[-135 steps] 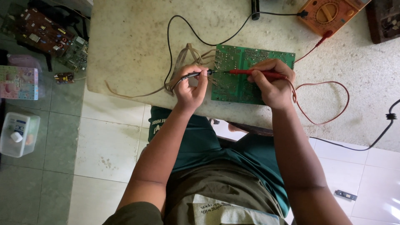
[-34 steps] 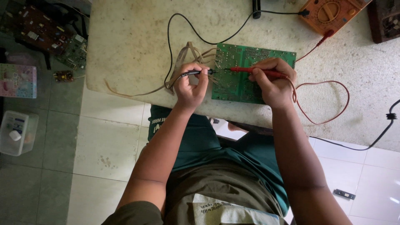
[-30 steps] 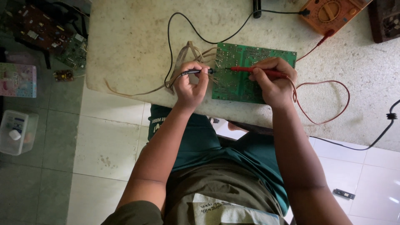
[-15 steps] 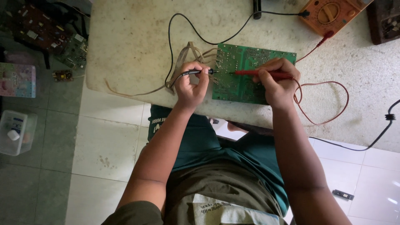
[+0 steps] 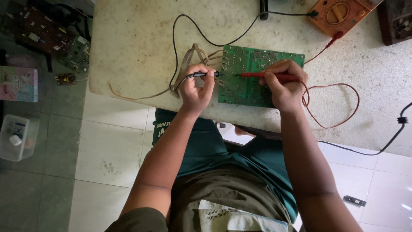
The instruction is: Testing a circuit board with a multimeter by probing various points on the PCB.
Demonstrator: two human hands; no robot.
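A green circuit board (image 5: 251,60) lies solder-side up on the speckled stone table (image 5: 137,47). My left hand (image 5: 196,88) grips a black test probe (image 5: 205,74), tip touching the board's left edge. My right hand (image 5: 285,83) grips a red test probe (image 5: 262,74), tip resting on the board's middle-left area. Both tips sit close together. Black and red leads run up to an orange multimeter (image 5: 339,13) at the table's far edge.
A beige ribbon cable (image 5: 184,68) trails left from the board. A dark device (image 5: 395,19) sits at the top right, a black cable (image 5: 386,141) at the right. Spare circuit boards (image 5: 47,36), a pink box (image 5: 17,83) and a clear plastic container (image 5: 17,137) lie on the floor.
My right hand has shifted slightly, moving the red probe tip to a nearby spot on the board. The left hand and black probe stay put.
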